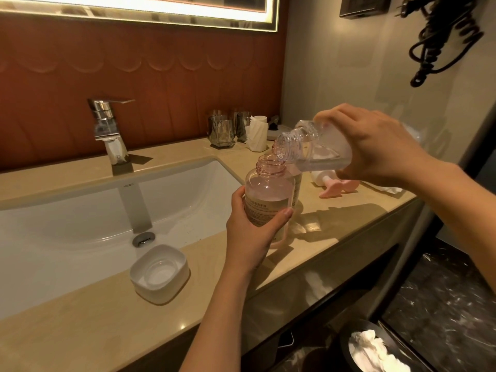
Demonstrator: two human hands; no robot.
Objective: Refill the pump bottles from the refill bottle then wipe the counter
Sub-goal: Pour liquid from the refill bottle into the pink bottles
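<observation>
- The desk [80, 318], a beige stone top, runs from the near left to the far right corner under a lit mirror [161, 9].
- A white sink [67, 216] is set into the desk's left part, with a chrome faucet [107, 127] standing behind it.
- A dark bin [346, 342] with white tissue in it sits on the floor below the desk's right end.
- The right hand [375, 149] has its fingers curled round the base of the clear refill bottle [316, 149]. The bottle is tipped almost level, its open mouth just above the pump bottle's neck.
- The left hand [252, 232] grips the lower body of the pink pump bottle [265, 194], thumb across the label. The bottle is upright and uncapped, at the sink's right edge. The hand hides its base, so I cannot tell whether it rests on the desk.
- A second pink bottle [296, 194] stands on the desk just behind the held one, also uncapped.
- A white soap dish [177, 264] sits on the desk's front strip, by the sink's near edge.
- Two glass tumblers [221, 131] stand at the back of the desk.
- A pink pump head [334, 187] lies on the desk under the right hand.
</observation>
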